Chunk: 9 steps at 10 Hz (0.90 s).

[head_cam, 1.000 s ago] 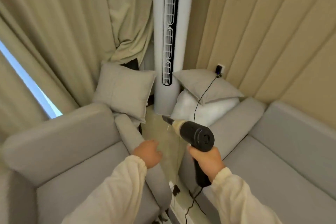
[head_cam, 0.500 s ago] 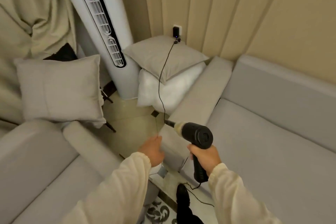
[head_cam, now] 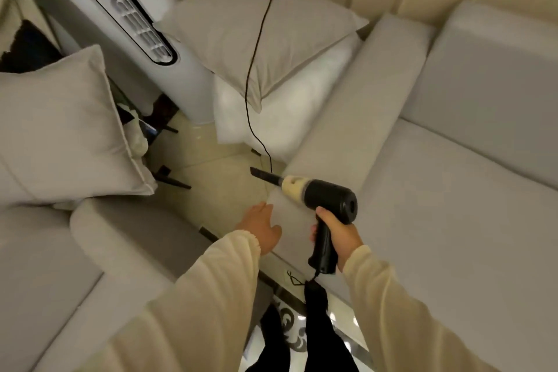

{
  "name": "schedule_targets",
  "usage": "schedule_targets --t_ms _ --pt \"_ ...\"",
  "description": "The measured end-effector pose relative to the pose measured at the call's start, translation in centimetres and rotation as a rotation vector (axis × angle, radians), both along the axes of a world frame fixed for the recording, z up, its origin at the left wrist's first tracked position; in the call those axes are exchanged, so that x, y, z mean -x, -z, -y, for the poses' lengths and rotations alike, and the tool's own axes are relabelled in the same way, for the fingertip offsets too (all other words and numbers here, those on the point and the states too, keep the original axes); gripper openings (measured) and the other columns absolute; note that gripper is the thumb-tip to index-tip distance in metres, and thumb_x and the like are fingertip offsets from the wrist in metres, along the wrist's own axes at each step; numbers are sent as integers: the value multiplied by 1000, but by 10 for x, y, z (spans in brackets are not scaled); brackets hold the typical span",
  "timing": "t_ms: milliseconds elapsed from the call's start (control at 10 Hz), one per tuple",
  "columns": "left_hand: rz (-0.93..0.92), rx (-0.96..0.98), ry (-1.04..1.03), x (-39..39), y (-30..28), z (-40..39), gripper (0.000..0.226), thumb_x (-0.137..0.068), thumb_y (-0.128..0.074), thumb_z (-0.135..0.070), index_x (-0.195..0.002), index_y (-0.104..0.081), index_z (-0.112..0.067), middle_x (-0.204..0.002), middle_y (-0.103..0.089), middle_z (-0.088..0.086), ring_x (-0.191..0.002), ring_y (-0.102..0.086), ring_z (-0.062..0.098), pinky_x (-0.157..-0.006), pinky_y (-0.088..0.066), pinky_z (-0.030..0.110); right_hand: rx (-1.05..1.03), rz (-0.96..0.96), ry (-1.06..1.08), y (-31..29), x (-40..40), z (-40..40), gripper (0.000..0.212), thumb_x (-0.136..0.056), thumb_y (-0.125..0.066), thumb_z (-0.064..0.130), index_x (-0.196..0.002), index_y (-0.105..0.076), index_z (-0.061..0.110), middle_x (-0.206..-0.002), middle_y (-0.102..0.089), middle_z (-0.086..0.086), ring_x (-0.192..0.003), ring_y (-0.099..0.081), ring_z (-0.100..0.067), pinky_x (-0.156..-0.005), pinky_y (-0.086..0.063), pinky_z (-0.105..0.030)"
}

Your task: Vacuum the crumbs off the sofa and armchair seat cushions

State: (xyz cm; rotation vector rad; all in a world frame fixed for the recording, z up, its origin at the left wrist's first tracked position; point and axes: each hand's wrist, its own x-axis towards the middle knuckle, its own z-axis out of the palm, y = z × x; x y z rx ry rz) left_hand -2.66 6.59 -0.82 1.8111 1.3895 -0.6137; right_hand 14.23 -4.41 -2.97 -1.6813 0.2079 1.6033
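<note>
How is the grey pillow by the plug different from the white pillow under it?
The grey pillow lies on top; the white pillow lies beneath it, partly covered. The grey pillow looks flat and smooth with a clear seam edge; the white pillow looks puffier and paler. A black cable runs across the grey pillow and then down over the white one. Both sit beside the sofa armrest.

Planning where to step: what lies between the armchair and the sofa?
Head view: glossy floor, the tower fan's base, and stacked pillows with a black cable draped across them.
</note>
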Motion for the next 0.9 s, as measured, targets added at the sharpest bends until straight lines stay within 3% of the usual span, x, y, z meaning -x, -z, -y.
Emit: schedule_targets --t_ms 100,200,300,600,800,900 --pt "-21 29 4 4 14 -5 67 -107 -48 -35 -165 -19 -17 -171 -18 2 -156 -19 25 -127 -19 40 96 104 -64 16 -2 -16 61 -84 -78 61 -116 -72 10 -98 -77 -13 -92 -72 -33 -99 -57 -48" --pt "-30 64 7 5 20 -4 69 -107 -47 -36 -166 -15 -19 -172 -15 1 -157 -17 25 -127 -19 41 182 270 -243 22 -6 -23 64 -94 -60 68 -129 -63 14 -112 -69 -11 -101 -65 -31 -98 -51 -40" --pt "-13 78 -6 0 20 -2 70 -107 -49 -36 -166 -14 -21 -172 -15 -1 -158 -16 24 -127 -20 43 226 390 -445 25 -9 -27 69 -101 -46 69 -138 -61 13 -113 -64 -9 -99 -61 -29 -91 -47 -35" --pt "-2 106 42 -10 9 -1 70 -108 -48 -34 -166 -12 -19 -174 -11 1 -159 -11 24 -129 -17 45 353 599 -823 20 -5 -32 51 -107 -37 63 -102 -61 18 -82 -62 -4 -72 -58 -20 -77 -47 -35" --pt "12 77 63 2 -5 -1 70 -107 -48 -34 -166 -13 -18 -173 -12 2 -158 -13 25 -129 -17 43 352 673 -905 -3 2 -26 44 -109 -38 59 -102 -55 19 -81 -60 -2 -72 -58 -19 -76 -46 -33" --pt "57 72 65 11 -18 -1 68 -105 -50 -35 -165 -21 -20 -169 -24 4 -153 -25 27 -126 -25 45 332 709 -899 -25 2 -15 47 -109 -34 60 -107 -55 18 -85 -60 -2 -80 -60 -21 -80 -47 -34"
